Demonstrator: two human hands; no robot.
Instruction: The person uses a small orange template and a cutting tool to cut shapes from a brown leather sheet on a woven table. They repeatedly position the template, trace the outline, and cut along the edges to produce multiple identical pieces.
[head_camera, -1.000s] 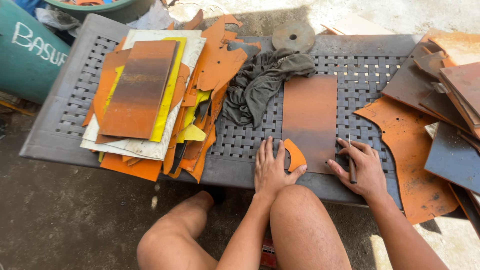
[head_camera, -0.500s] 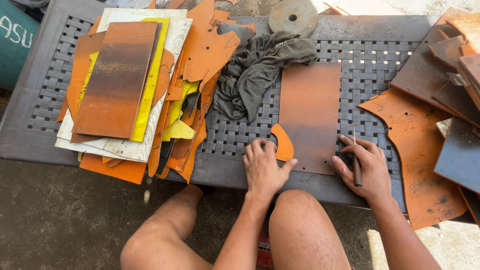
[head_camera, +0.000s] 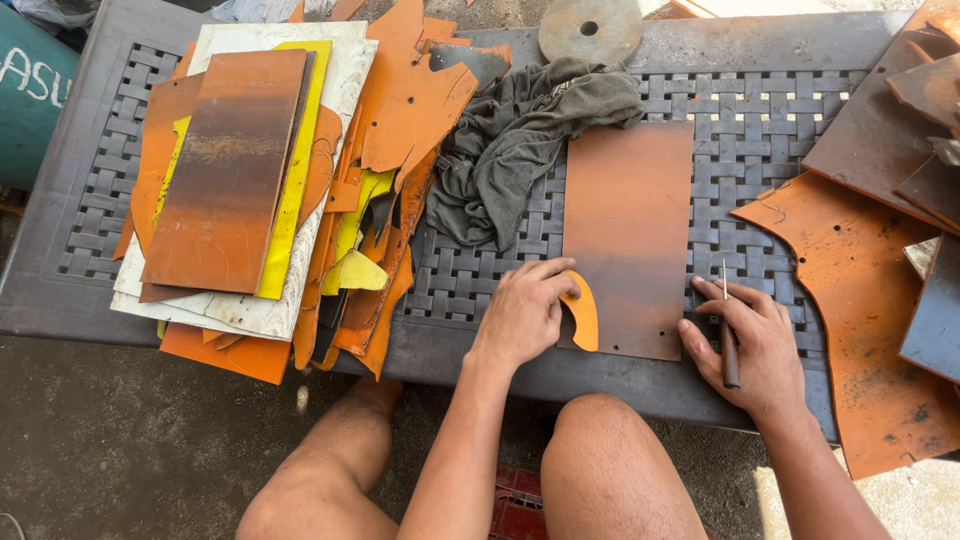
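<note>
Barely shifted since before: my left hand (head_camera: 522, 315) pins orange template (head_camera: 582, 310) on leather sheet (head_camera: 628, 235); right hand (head_camera: 755, 345) grip closed around, probably, an awl (head_camera: 729, 345).

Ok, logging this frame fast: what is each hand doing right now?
Left hand: fingers pressed on a small curved orange piece at the brown sheet edge.
Right hand: closed around a thin pointed tool.
</note>
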